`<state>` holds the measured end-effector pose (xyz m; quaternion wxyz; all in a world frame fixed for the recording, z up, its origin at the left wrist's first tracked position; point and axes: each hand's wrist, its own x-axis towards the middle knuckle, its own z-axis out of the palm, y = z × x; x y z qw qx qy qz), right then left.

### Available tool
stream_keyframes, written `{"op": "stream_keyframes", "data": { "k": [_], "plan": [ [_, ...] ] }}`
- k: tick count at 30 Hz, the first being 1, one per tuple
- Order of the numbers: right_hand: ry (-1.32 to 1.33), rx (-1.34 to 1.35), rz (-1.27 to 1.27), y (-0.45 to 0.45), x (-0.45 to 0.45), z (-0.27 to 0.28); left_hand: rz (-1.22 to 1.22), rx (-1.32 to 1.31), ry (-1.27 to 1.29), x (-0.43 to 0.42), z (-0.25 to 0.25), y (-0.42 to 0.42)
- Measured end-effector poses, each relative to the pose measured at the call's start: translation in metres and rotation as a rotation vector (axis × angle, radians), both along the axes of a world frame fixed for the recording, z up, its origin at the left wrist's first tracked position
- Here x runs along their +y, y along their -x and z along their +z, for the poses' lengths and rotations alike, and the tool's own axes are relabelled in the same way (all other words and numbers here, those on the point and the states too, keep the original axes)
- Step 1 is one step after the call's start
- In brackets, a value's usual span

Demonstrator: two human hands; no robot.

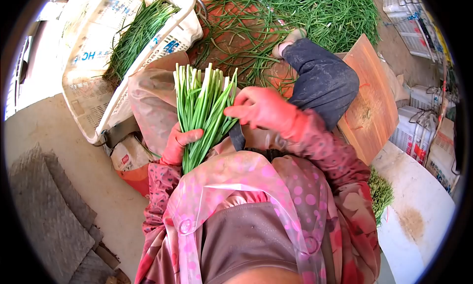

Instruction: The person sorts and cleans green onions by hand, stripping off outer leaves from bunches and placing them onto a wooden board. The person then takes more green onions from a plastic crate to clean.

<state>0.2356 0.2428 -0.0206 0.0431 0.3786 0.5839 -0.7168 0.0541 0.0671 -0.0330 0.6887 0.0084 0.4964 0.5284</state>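
Note:
A thick bunch of garlic chives [204, 99] stands nearly upright over my lap, its pale cut ends pointing away from me. My left hand [178, 142], in a red rubber glove, is closed around the lower left of the bunch, with the thumb across the front. At the bunch's right edge is my right hand [266, 111], also red-gloved. Its fingers are curled and their tips pinch at the outer stalks; slight blur hides the exact hold.
A white plastic basket [88, 99] at the left holds more chives [140, 35]. Loose chives [325, 13] cover the floor ahead. A wooden board [372, 106] leans by my right leg. Several crates [411, 126] stand at far right. Grey sheets [49, 215] lie at lower left.

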Motion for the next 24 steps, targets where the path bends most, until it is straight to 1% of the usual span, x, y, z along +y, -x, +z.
{"op": "stream_keyframes", "data": {
  "k": [2, 3, 4, 6, 7, 9, 10, 11, 12, 13, 15, 17, 18, 20, 21, 22, 23, 24],
  "plan": [
    [0.085, 0.028, -0.088, 0.011, -0.010, -0.020, -0.012, 0.027, -0.002, 0.001, 0.002, -0.001],
    [0.152, 0.025, -0.127, 0.014, -0.008, -0.022, -0.009, 0.029, 0.001, 0.001, 0.003, -0.001],
    [0.153, 0.026, -0.125, 0.014, -0.009, -0.024, -0.019, 0.023, 0.007, 0.000, 0.004, 0.000],
    [-0.152, -0.075, -0.109, 0.008, -0.010, -0.026, -0.034, 0.006, 0.018, 0.001, 0.005, -0.001],
    [-0.158, -0.083, -0.106, 0.005, -0.006, -0.035, -0.031, -0.003, 0.012, 0.002, 0.004, -0.002],
    [-0.714, 0.032, -0.192, 0.003, 0.014, -0.057, -0.037, -0.028, 0.002, 0.002, 0.002, -0.005],
    [-0.794, 0.015, -0.196, 0.003, 0.028, -0.053, -0.044, -0.025, 0.006, 0.002, 0.002, -0.004],
    [-0.969, 0.042, -0.211, 0.001, 0.047, -0.049, -0.041, -0.025, 0.002, 0.001, 0.002, -0.003],
    [-1.003, -0.055, -0.230, -0.004, 0.071, -0.047, -0.042, -0.027, -0.005, 0.001, 0.002, -0.003],
    [-0.901, -0.069, -0.359, -0.012, 0.100, -0.047, -0.043, -0.029, -0.011, 0.000, 0.002, -0.002],
    [-0.854, -0.158, -0.604, -0.030, 0.159, -0.029, -0.019, -0.040, -0.030, 0.000, 0.002, -0.004],
    [-0.957, -0.334, -0.644, -0.064, 0.218, -0.042, 0.016, -0.047, -0.049, -0.003, 0.000, -0.003],
    [-0.962, -0.324, -0.637, -0.062, 0.210, -0.039, 0.022, -0.042, -0.066, -0.003, 0.000, -0.001],
    [-0.878, -0.433, -0.382, -0.060, 0.172, -0.024, 0.043, -0.030, -0.091, -0.005, -0.001, 0.004],
    [-0.613, -0.132, -0.334, -0.056, 0.145, -0.035, 0.017, -0.016, -0.069, -0.006, 0.000, 0.009],
    [-0.406, -0.134, -0.104, -0.053, 0.125, -0.053, -0.008, 0.000, -0.046, -0.005, 0.000, 0.011],
    [-0.206, 0.116, -0.110, -0.045, 0.083, -0.067, 0.005, 0.008, -0.056, -0.001, 0.003, 0.011],
    [0.142, 0.130, -0.061, -0.035, 0.055, -0.071, -0.003, 0.046, -0.072, 0.007, 0.008, 0.011]
  ]
}}
